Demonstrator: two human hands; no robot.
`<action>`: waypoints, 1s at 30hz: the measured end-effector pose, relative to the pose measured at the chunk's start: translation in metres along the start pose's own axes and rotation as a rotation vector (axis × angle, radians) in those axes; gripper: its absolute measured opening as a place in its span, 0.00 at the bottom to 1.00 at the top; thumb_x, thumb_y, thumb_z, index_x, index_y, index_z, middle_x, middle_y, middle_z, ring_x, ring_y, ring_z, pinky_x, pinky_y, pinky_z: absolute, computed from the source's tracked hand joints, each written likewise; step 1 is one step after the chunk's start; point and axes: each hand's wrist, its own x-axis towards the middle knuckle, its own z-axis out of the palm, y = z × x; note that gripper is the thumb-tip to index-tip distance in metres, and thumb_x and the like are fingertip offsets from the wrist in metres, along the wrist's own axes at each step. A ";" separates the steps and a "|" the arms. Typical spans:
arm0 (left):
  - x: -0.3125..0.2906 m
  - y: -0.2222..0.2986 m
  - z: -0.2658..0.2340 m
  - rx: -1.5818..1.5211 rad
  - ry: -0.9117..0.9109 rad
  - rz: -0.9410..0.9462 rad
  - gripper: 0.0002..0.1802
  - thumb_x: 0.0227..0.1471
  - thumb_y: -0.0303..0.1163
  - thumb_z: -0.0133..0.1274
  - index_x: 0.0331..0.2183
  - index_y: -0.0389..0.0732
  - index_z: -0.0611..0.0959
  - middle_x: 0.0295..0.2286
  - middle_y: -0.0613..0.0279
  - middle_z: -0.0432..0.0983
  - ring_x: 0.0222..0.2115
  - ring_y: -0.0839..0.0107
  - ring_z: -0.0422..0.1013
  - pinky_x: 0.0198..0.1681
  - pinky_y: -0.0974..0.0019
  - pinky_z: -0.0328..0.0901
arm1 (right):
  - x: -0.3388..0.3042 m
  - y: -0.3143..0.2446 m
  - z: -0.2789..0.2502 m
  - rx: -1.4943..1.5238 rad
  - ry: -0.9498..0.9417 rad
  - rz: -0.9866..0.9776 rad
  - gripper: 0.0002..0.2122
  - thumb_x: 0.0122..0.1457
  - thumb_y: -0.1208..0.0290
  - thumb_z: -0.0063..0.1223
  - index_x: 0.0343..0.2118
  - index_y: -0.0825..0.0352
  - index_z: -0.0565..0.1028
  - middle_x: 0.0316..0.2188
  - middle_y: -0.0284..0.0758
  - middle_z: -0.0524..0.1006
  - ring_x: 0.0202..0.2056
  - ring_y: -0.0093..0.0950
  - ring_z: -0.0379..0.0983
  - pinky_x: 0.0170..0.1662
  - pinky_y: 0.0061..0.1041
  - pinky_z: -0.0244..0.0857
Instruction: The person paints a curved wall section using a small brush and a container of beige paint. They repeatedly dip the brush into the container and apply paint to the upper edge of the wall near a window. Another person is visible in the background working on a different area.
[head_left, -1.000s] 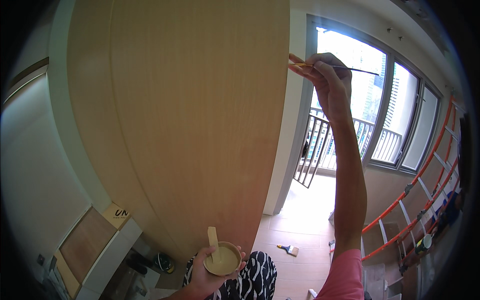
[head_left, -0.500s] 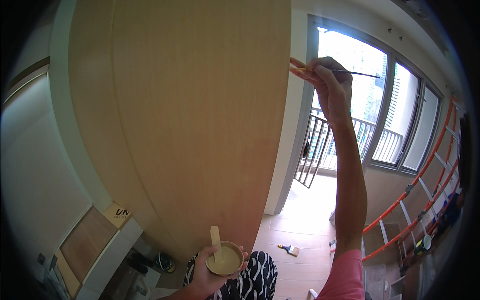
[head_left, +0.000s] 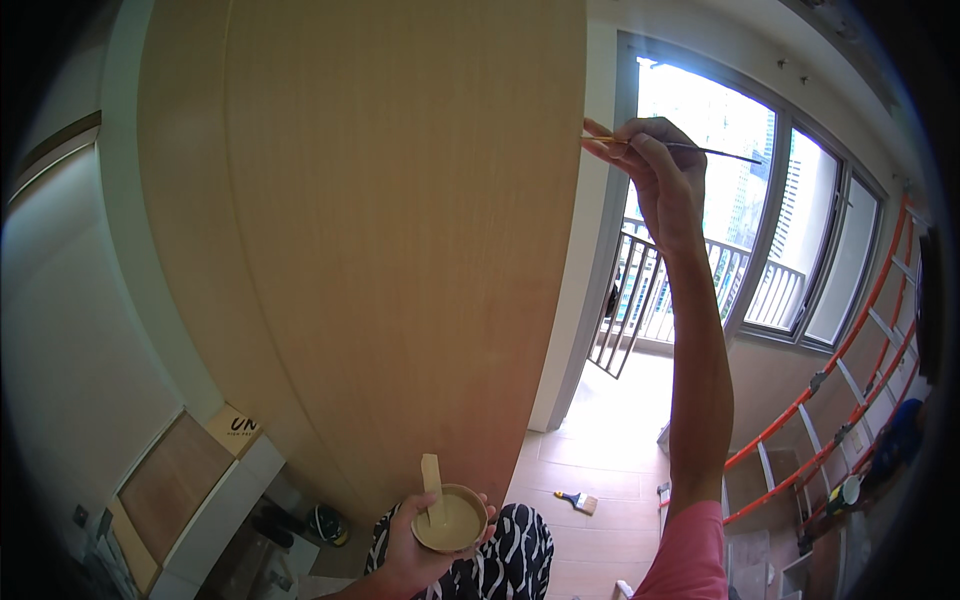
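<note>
Raised at the upper right, my right hand (head_left: 655,165) pinches a thin, dark-handled paintbrush (head_left: 725,154). The brush tip points left and meets the right edge of a tall wood-grain panel (head_left: 400,250); my fingertips are close to that edge too. Low in front of me, my left hand (head_left: 420,545) holds a small round cup (head_left: 462,520) of beige paint from beneath and the side. A flat wooden stick (head_left: 431,480) stands tilted in the cup, leaning on its rim by my thumb.
A wide paintbrush (head_left: 577,502) lies on the tiled floor to the right. An orange ladder (head_left: 800,400) leans along the right side, near a glazed balcony opening (head_left: 700,190). At lower left are a white cabinet (head_left: 215,525) and a dark can (head_left: 328,525) on the floor.
My right hand and the thin brush have shifted very slightly down along the panel edge. The left hand and cup stay in place.
</note>
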 end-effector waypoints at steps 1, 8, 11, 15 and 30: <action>0.000 0.001 0.000 -0.002 -0.006 -0.010 0.28 0.55 0.44 0.44 0.49 0.31 0.71 0.50 0.48 0.68 0.53 0.52 0.65 0.58 0.48 0.60 | 0.000 0.001 0.000 0.002 0.006 -0.004 0.07 0.60 0.79 0.46 0.33 0.74 0.78 0.28 0.43 0.81 0.41 0.41 0.79 0.49 0.36 0.76; -0.001 0.000 -0.001 -0.003 -0.019 -0.011 0.28 0.54 0.44 0.45 0.49 0.31 0.72 0.50 0.48 0.69 0.53 0.53 0.65 0.58 0.48 0.61 | 0.000 0.001 0.000 0.024 0.014 -0.016 0.07 0.61 0.79 0.47 0.34 0.74 0.78 0.29 0.42 0.81 0.41 0.41 0.80 0.50 0.39 0.76; -0.001 0.000 0.000 0.018 -0.002 0.011 0.29 0.54 0.45 0.45 0.49 0.31 0.72 0.50 0.48 0.69 0.53 0.53 0.65 0.58 0.48 0.61 | 0.000 0.004 0.000 0.033 0.020 -0.026 0.07 0.61 0.78 0.48 0.35 0.73 0.78 0.29 0.42 0.81 0.40 0.40 0.80 0.50 0.40 0.75; 0.000 -0.002 0.001 0.018 0.023 0.044 0.29 0.54 0.45 0.45 0.49 0.31 0.71 0.50 0.48 0.69 0.53 0.53 0.65 0.58 0.48 0.61 | 0.002 -0.004 0.003 0.010 0.042 -0.022 0.07 0.60 0.78 0.48 0.35 0.73 0.78 0.28 0.42 0.80 0.40 0.40 0.80 0.50 0.40 0.75; -0.003 -0.002 0.007 0.014 0.060 0.051 0.28 0.54 0.43 0.44 0.49 0.32 0.72 0.50 0.47 0.69 0.53 0.52 0.64 0.57 0.47 0.61 | 0.024 -0.009 0.003 0.000 0.078 -0.069 0.08 0.60 0.77 0.47 0.38 0.75 0.76 0.34 0.43 0.79 0.40 0.42 0.80 0.50 0.38 0.75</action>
